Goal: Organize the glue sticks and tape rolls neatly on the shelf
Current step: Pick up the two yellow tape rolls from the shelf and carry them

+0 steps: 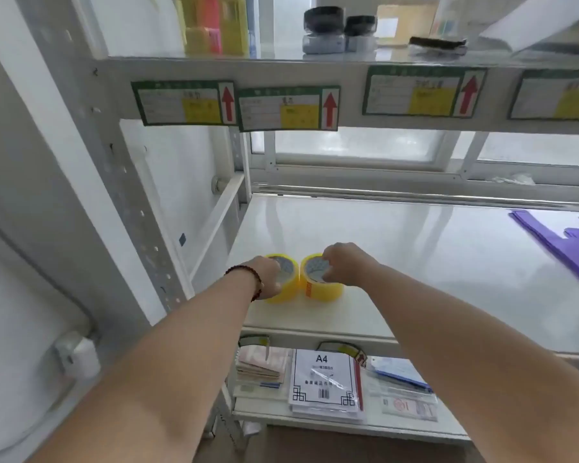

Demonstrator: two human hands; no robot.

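Gripping from above, the left hand (270, 277) closes over the left tape roll (286, 279) and the right hand (343, 264) closes over the right tape roll (321, 279), fingers curled down onto the tops. Both yellow rolls lie flat, hole upward, touching side by side near the front left corner of the middle shelf (398, 262), just behind its front edge. Each hand sits directly on its own roll, so neither is nearer. The shelf is bare behind them; purple bags (562, 242) lie toward its right edge. No glue sticks are identifiable.
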